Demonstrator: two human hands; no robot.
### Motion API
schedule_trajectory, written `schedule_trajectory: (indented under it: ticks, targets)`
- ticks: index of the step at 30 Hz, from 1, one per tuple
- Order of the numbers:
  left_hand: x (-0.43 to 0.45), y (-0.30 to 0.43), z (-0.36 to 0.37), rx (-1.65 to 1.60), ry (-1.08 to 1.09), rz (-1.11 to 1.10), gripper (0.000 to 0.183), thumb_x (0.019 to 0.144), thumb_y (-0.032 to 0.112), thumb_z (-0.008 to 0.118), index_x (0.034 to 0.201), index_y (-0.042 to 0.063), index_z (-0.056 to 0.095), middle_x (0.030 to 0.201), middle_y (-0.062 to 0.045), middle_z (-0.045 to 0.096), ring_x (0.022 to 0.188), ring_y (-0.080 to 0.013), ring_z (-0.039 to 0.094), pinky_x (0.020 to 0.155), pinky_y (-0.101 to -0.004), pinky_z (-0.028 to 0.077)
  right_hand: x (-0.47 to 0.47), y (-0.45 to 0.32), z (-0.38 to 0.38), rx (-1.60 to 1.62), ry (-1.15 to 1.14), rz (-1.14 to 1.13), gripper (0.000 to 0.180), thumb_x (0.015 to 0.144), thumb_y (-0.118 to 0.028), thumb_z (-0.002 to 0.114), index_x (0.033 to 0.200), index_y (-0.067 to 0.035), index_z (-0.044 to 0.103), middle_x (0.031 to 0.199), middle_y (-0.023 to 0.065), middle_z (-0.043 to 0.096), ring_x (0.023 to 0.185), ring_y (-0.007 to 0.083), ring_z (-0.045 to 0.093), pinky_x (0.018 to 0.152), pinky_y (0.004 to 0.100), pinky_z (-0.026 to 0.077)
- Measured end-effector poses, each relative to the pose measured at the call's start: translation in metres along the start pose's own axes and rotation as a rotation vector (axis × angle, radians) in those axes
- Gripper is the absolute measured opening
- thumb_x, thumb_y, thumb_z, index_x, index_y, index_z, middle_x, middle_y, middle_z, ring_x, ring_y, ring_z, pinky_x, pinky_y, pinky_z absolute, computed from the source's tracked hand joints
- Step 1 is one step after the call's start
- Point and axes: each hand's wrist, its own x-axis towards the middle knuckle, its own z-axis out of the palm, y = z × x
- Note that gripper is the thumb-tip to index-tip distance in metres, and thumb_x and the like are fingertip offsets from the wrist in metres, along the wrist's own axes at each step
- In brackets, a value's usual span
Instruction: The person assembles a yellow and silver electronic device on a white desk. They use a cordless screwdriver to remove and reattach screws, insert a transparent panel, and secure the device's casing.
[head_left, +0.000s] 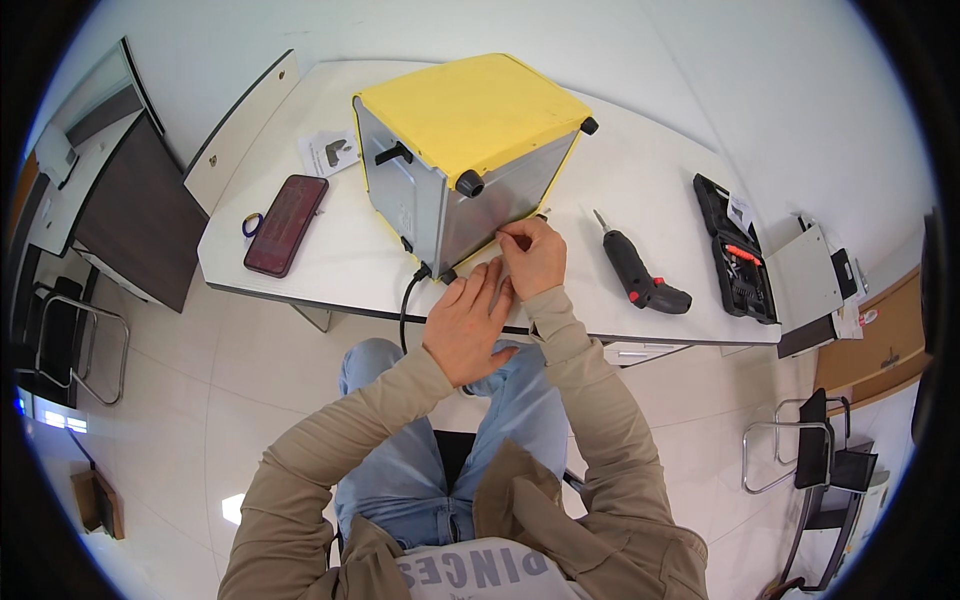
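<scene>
A yellow appliance housing (472, 112), possibly a small oven, rests on the table with its bare metal bottom panel (487, 202) turned towards me. Black feet, one of them a front rubber foot (470, 184), stick out at its corners. A black power cord (406, 307) leaves its lower left corner and hangs over the table edge. My left hand (466, 322) lies nearly flat at the lower edge of the housing, thumb spread. Against the lower edge of the metal panel, thumb and forefinger of my right hand (534, 256) are pinched together; anything small between them is hidden.
On the white table (360, 255), a black cordless screwdriver (637, 274) lies to the right, beside an open bit case (739, 259). Left are a phone (286, 225), a tape roll (253, 225) and a printed leaflet (322, 152). Chairs (814, 442) stand farther off.
</scene>
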Motion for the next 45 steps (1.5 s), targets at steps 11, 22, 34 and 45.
schedule_trajectory:
  ticks: [11, 22, 34, 45]
  targets:
    - [-0.005, -0.003, 0.002, -0.125, 0.052, 0.055, 0.075, 0.07, 0.042, 0.076, 0.127, 0.0, 0.053, 0.14, -0.02, 0.046, 0.128, -0.033, 0.043, 0.103, -0.0433, 0.035, -0.003, 0.01, -0.001, -0.011, 0.076, -0.156, 0.008, 0.078, -0.007, 0.072, 0.083, -0.001, 0.069, 0.078, 0.0121, 0.065, 0.068, 0.0256, 0.064, 0.066, 0.0347, 0.052]
    - [-0.07, -0.105, -0.069, -0.2, 0.473, -0.135, 0.025, 0.078, 0.007, 0.07, 0.103, 0.01, 0.067, 0.11, -0.007, 0.066, 0.103, -0.0285, 0.059, 0.09, -0.0428, 0.041, 0.0, 0.029, 0.002, 0.16, 0.009, -0.043, 0.009, 0.082, -0.003, 0.072, 0.088, 0.002, 0.069, 0.075, 0.005, 0.066, 0.065, 0.01, 0.059, 0.062, 0.0255, 0.049]
    - [-0.037, -0.209, -0.093, 0.246, 0.068, -0.25, 0.012, 0.08, 0.016, 0.07, 0.09, 0.01, 0.071, 0.091, -0.004, 0.062, 0.096, -0.0217, 0.056, 0.084, -0.0371, 0.041, 0.001, 0.028, 0.001, 0.157, -0.002, -0.045, 0.008, 0.082, -0.005, 0.072, 0.086, 0.001, 0.068, 0.073, 0.0039, 0.066, 0.063, 0.0091, 0.057, 0.061, 0.0247, 0.048]
    - [-0.022, -0.229, -0.066, 0.457, 0.051, -0.114, 0.006, 0.077, 0.012, 0.067, 0.072, 0.011, 0.068, 0.084, -0.002, 0.059, 0.093, -0.0218, 0.056, 0.083, -0.0375, 0.041, -0.005, 0.01, 0.006, 0.048, 0.066, -0.115, 0.007, 0.079, -0.009, 0.071, 0.081, -0.003, 0.067, 0.075, 0.0103, 0.065, 0.065, 0.0239, 0.063, 0.062, 0.0338, 0.051]
